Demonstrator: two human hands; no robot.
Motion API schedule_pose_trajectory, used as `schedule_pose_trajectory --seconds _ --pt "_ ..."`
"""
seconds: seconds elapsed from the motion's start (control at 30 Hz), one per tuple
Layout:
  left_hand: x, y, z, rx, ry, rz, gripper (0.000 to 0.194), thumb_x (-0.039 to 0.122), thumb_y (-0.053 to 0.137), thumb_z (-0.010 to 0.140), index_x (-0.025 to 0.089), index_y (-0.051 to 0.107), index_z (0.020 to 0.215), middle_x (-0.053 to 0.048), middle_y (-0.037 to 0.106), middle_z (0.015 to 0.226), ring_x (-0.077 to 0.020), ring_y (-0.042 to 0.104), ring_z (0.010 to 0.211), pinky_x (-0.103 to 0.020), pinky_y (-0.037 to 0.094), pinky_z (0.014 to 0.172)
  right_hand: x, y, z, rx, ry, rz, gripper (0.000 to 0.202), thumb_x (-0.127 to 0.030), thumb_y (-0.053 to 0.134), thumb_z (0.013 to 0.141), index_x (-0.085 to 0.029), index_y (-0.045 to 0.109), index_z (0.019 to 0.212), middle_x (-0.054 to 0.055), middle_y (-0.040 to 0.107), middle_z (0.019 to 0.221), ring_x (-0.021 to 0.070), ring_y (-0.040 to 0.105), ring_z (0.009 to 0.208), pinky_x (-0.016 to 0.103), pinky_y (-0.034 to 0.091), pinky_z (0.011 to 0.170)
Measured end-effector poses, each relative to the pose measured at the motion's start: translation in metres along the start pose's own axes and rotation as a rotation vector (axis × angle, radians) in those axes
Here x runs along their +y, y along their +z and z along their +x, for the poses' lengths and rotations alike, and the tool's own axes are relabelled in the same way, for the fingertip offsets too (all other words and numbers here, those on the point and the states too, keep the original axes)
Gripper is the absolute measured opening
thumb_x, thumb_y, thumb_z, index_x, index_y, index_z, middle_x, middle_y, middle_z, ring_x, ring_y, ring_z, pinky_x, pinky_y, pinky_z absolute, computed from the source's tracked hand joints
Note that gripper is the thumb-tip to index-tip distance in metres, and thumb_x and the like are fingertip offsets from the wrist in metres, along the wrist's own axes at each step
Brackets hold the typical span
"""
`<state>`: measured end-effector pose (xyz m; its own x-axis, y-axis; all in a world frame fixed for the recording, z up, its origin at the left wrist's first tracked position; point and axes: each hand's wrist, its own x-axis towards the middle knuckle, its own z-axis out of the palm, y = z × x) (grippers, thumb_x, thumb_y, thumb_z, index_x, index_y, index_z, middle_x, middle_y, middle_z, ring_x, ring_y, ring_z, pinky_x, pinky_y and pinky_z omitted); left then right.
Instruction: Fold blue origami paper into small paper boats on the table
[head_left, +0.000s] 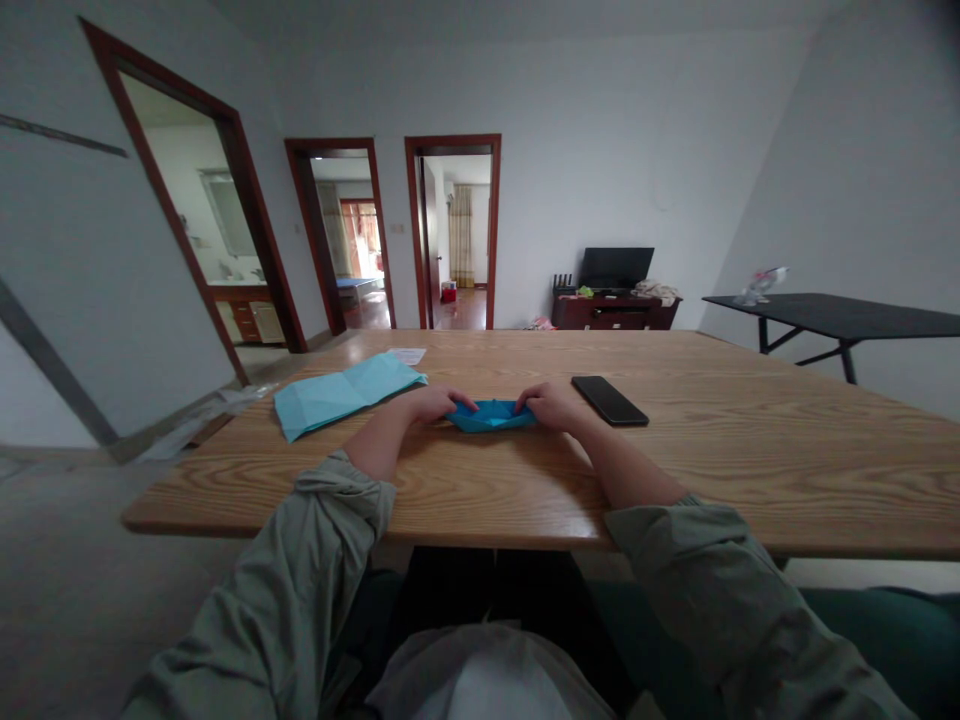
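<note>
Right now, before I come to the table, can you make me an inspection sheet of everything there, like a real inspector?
Surface: wooden table, wood grain showing.
Job's things: folded blue paper between the hands; pale blue sheet, creased, lying to the left.
Clutter: dark phone flat to the right; small white slip behind the pale blue sheet.
Hands: left hand holds the folded blue paper's left end; right hand holds its right end.
Cables: nothing seen on the table.
Surroundings: screen on a dark cabinet; black table at right; red-brown door frames at the back and left.
</note>
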<state>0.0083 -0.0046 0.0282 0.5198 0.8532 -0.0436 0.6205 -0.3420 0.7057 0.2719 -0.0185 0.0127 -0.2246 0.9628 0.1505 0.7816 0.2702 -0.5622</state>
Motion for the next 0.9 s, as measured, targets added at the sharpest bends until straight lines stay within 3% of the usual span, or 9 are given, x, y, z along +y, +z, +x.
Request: schedule_pose_trajectory --seconds 0.3,0.47,0.67,0.8,0.9 --pt "0.001 0.000 -0.003 0.003 -0.022 -0.045 0.042 0.011 0.053 0.056 0.022 0.076 0.089 0.002 0.069 0.075 -0.0133 0.053 0.066 -0.021 0.040 0.062 0.004 -0.001 0.002 0.016 0.007 0.041 0.030 -0.014 0.045 0.073 -0.019 0.074 0.079 0.000 0.062 0.062 0.0114 0.049 0.057 0.020 0.035 0.051" --pt "0.001 0.000 -0.003 -0.022 0.030 -0.130 0.037 0.016 0.058 0.062 0.018 0.074 0.095 -0.001 0.070 0.088 -0.0155 0.058 0.080 -0.024 0.043 0.074 0.003 -0.003 0.001 0.057 -0.011 0.140 0.030 -0.013 0.045 0.074 -0.016 0.074 0.083 0.003 0.068 0.076 0.0129 0.056 0.068 0.020 0.040 0.058" --pt "0.005 -0.001 -0.009 -0.063 0.067 -0.270 0.051 0.049 0.060 0.075 0.019 0.063 0.117 -0.008 0.063 0.118 -0.0200 0.057 0.101 -0.026 0.045 0.075 -0.001 -0.003 -0.001 0.080 -0.019 0.294 0.027 -0.022 0.051 0.077 -0.015 0.070 0.096 0.006 0.070 0.088 0.0140 0.059 0.077 0.020 0.043 0.063" --pt "0.006 -0.004 -0.010 -0.047 0.005 -0.366 0.058 0.057 0.052 0.078 0.019 0.057 0.121 -0.010 0.061 0.120 -0.0187 0.059 0.096 -0.027 0.046 0.075 0.001 -0.002 0.000 0.086 -0.064 0.330 0.028 -0.027 0.053 0.076 -0.016 0.068 0.097 0.005 0.069 0.089 0.0140 0.059 0.078 0.021 0.043 0.064" --pt "0.002 -0.007 -0.008 -0.042 -0.024 -0.411 0.050 0.049 0.054 0.077 0.019 0.058 0.117 -0.010 0.061 0.118 -0.0171 0.059 0.088 -0.027 0.047 0.071 0.004 -0.003 0.001 0.093 -0.084 0.383 0.029 -0.026 0.050 0.076 -0.017 0.068 0.098 0.004 0.069 0.093 0.0142 0.060 0.083 0.021 0.043 0.068"
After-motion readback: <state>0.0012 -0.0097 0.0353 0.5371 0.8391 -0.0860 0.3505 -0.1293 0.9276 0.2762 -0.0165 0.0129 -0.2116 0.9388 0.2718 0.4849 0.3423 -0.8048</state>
